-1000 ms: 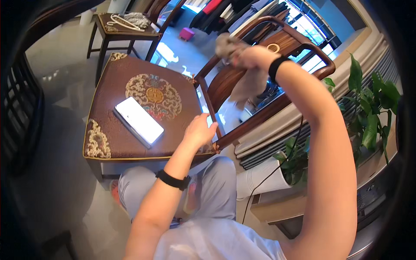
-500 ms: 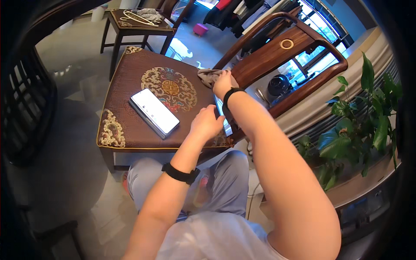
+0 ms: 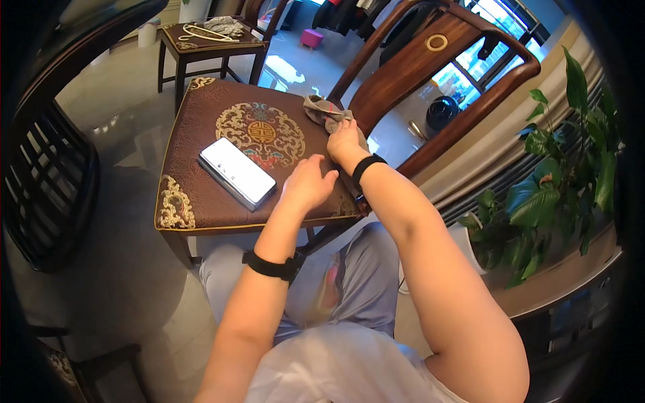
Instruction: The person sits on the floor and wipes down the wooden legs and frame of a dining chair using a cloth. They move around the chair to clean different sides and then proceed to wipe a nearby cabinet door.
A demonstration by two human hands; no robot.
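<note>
A dark wooden chair with a brown embroidered seat (image 3: 201, 121) stands before me. My right hand (image 3: 347, 144) presses its fingers onto a crumpled grey-brown cloth (image 3: 321, 107) where the seat meets the chair back (image 3: 400, 80); part of the cloth is hidden under the hand. Beside it, my left hand (image 3: 310, 185) is held over the seat's right part, thumb apart and nothing in it. Left of that hand a phone (image 3: 238, 171) with a lit white screen lies on the seat.
A leafy potted plant (image 3: 537, 195) rises at the right. Behind stands another chair (image 3: 195, 40) holding white hangers and a patterned cloth. A slatted dark chair (image 3: 54, 168) is at the left. Farther back are a pink stool (image 3: 311, 38) and hanging clothes (image 3: 342, 19).
My right hand has shifted slightly down and nearer with the cloth under it. My left hand has drawn back left from the chair's right edge, its fingers more spread.
</note>
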